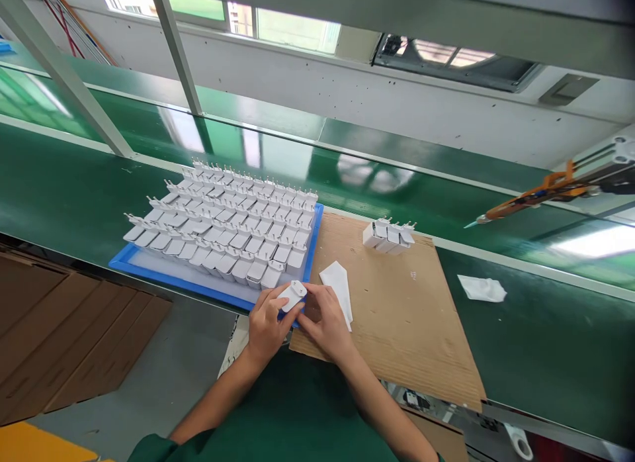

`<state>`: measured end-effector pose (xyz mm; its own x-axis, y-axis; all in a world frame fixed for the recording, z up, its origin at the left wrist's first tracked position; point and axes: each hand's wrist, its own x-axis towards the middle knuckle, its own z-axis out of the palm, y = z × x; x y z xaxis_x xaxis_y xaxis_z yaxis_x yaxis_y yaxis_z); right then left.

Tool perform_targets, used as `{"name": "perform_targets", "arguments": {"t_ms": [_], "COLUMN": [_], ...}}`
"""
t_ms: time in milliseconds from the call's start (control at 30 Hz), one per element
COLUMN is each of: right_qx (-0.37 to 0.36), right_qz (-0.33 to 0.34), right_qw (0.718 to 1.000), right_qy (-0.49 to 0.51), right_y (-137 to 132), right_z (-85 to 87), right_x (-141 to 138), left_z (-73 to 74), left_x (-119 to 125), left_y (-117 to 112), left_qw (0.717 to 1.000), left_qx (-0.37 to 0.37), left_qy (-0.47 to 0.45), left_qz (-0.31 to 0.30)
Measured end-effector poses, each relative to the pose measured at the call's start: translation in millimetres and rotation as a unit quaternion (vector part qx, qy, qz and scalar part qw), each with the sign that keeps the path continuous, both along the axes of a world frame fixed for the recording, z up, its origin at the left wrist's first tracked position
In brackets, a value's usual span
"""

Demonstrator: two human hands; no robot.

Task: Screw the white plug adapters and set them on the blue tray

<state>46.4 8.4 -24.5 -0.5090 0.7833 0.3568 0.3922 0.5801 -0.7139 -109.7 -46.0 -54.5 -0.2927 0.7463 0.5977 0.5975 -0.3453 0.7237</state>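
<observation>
A white plug-in charger [292, 295] with two metal pins is held between my hands, over the near right corner of the blue-edged tray. My left hand [268, 322] is closed around its left side, fingers on its flat face. From the right, my right hand [327, 320] grips its edge with fingertips and thumb. Rows of similar white chargers [238, 240], pins up, fill most of the blue tray [173, 281]. A folded white cloth or paper [340, 290] lies just beyond my right hand.
A cardboard sheet [397, 316] covers the green bench right of the tray, with a small group of chargers [389, 237] at its back. Another white cloth or paper [481, 288] lies farther right. An orange-handled tool [516, 204] hangs at the right. Cardboard boxes [74, 336] stand lower left.
</observation>
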Motion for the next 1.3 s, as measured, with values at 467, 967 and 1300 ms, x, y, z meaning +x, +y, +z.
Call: {"name": "perform_targets", "arguments": {"t_ms": [467,967,1300], "right_qx": [0.047,-0.009,-0.120], "right_qz": [-0.053,-0.147,-0.308], "right_qw": [0.994,0.988,0.933], "right_qy": [-0.082,0.057,0.144], "right_y": [4,44,186], "right_z": [-12.3,0.5,19.2], "right_x": [-18,19,149], "left_z": [6.5,7.3,11.3], "left_x": [-9,-14,-11], "left_y": [-13,0,2], "left_qw": [0.982,0.939,0.950], "left_qx": [0.020,0.024,0.075], "left_qy": [0.175,0.305,0.265], "left_qz": [0.071,0.154,0.143]}}
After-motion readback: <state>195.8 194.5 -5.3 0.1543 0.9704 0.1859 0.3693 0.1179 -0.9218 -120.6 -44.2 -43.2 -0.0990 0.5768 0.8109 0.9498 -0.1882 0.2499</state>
